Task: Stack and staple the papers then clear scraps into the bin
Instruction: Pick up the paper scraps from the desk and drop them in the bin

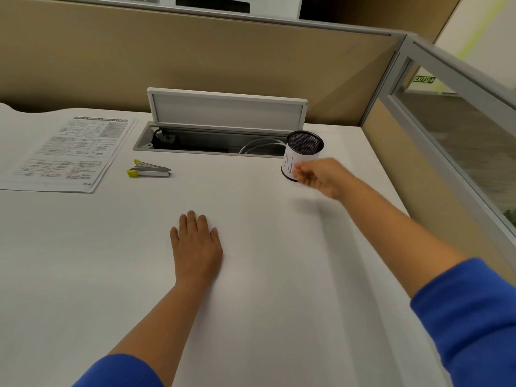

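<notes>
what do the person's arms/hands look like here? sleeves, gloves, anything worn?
Both hands are bare: no gloves, and no rings, watch or bands that show. The left hand and right hand each come out of a bright blue sleeve pushed up the forearm, plain fabric with no visible print or logo. The right hand is slightly motion-blurred, so fine detail there is unclear.

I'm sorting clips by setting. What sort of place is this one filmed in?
Most likely an office cubicle. A white desk is boxed in by tan partition panels, with an open cable hatch set into the desktop. A stapler and printed papers lie on it, and an exit sign shows beyond the glass.
</notes>
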The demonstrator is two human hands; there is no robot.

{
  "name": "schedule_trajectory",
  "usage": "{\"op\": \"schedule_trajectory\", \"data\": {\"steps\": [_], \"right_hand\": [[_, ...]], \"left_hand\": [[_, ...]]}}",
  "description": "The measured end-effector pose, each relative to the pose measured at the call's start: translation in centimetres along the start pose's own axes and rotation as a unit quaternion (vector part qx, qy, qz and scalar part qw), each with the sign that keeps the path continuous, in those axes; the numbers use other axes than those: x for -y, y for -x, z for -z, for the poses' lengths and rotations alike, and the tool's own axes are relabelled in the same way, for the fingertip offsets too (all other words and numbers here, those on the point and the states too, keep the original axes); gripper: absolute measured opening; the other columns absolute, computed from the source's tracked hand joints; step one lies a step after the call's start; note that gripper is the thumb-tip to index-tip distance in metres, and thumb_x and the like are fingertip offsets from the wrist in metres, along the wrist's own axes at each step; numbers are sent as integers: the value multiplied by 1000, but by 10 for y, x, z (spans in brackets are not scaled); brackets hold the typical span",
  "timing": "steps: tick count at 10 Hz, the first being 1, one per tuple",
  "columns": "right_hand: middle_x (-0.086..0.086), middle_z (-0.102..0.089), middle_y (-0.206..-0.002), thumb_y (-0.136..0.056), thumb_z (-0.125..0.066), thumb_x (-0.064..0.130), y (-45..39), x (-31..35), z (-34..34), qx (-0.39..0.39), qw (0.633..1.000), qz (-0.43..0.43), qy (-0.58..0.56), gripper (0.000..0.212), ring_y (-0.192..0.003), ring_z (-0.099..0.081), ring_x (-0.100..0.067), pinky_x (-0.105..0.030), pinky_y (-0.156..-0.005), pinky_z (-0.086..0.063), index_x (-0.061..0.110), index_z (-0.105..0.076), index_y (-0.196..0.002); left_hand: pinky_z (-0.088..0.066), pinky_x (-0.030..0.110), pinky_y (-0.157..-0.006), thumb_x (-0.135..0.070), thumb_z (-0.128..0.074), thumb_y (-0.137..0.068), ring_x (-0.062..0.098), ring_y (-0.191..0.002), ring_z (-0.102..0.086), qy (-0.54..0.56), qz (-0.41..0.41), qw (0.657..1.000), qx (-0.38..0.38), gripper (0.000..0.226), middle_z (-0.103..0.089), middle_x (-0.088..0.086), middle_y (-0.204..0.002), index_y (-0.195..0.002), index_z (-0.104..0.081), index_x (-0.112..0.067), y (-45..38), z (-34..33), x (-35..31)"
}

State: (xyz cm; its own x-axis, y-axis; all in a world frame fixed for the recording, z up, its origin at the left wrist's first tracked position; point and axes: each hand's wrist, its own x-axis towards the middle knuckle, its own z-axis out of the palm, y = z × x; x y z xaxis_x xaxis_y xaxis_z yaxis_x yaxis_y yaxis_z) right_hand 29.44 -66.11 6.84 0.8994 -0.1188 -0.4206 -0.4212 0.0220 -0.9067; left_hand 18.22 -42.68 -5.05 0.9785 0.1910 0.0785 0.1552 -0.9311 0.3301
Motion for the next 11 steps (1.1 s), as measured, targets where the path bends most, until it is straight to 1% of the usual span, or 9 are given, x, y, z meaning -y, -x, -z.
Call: {"op": "schedule_trajectory", "data": {"steps": [1, 2, 3, 4, 5, 6, 8, 10, 11], "right_hand": [[-9, -56, -69, -88, -54, -2, -19, 34, 1, -55, 995, 56, 63, 16, -57, -55, -14, -16, -53, -50, -7, -61, -101], [-10, -62, -87, -85, -56, 0, -37, 52, 3, -98, 980, 91, 150, 32, -77, -59, -16, -24, -74, -54, -6, -60, -115], [-16, -64, -117, -83, -52, 5, -50, 56, 4, -140, 957, 101, 234, 36, -103, -63, -26, -37, -95, -53, -2, -61, -117], [-18, -62, -121, -86, -49, 5, -49, 54, -2, -149, 928, 110, 324, 34, -115, -58, -33, -40, -100, -48, 1, -63, -117], [-15, -66, -117, -88, -55, 6, -53, 53, -5, -187, 903, 129, 366, 27, -108, -61, -32, -39, -96, -51, 2, -67, -112], [-14, -70, -110, -85, -63, 7, -53, 54, -4, -198, 903, 143, 354, 21, -101, -65, -30, -40, -93, -53, 4, -72, -104], [-8, -73, -105, -78, -71, 9, -36, 55, -4, -194, 880, 198, 385, 20, -100, -66, -23, -31, -91, -52, 11, -75, -98], [-7, -73, -97, -82, -68, 21, -17, 50, -6, -170, 876, 222, 393, 14, -92, -67, -24, -29, -76, -51, 12, -75, -90], [-8, -71, -99, -83, -66, 23, -8, 46, -5, -128, 892, 214, 378, 16, -92, -63, -24, -34, -80, -51, 11, -73, -91]], "left_hand": [[-22, 50, -112, -26, -33, -95, 33, -137, -27, 0, 1, 1000, -2, 41, -37, 15, -145, -128, -43, -4, 0, 0, 0], [-22, 49, -112, -26, -32, -96, 33, -137, -27, 3, 1, 1000, -1, 41, -37, 15, -145, -128, -43, -4, 1, 0, -1], [-22, 48, -113, -27, -30, -96, 31, -138, -26, 3, 2, 1000, 3, 42, -36, 14, -146, -130, -42, -5, 1, 1, -1], [-20, 47, -113, -28, -28, -97, 30, -139, -24, 6, 3, 1000, 5, 43, -34, 13, -148, -131, -41, -6, 0, 2, -2], [-21, 48, -113, -29, -28, -96, 30, -139, -24, 5, 3, 1000, 5, 43, -34, 13, -147, -131, -41, -6, -1, 1, -1], [-21, 48, -113, -29, -28, -96, 30, -139, -24, 4, 7, 1000, 8, 43, -34, 12, -147, -130, -41, -7, -1, 0, 0], [-21, 48, -113, -28, -30, -96, 30, -139, -24, 9, 5, 1000, 1, 42, -35, 13, -146, -129, -42, -6, -1, 0, 1], [-24, 48, -111, -27, -33, -96, 31, -136, -29, 13, -3, 1000, -16, 38, -40, 13, -142, -124, -46, -5, 0, 0, 2], [-26, 48, -110, -27, -34, -95, 31, -133, -32, 19, -3, 1000, -18, 36, -43, 13, -139, -121, -47, -5, -1, 1, 1]]}}
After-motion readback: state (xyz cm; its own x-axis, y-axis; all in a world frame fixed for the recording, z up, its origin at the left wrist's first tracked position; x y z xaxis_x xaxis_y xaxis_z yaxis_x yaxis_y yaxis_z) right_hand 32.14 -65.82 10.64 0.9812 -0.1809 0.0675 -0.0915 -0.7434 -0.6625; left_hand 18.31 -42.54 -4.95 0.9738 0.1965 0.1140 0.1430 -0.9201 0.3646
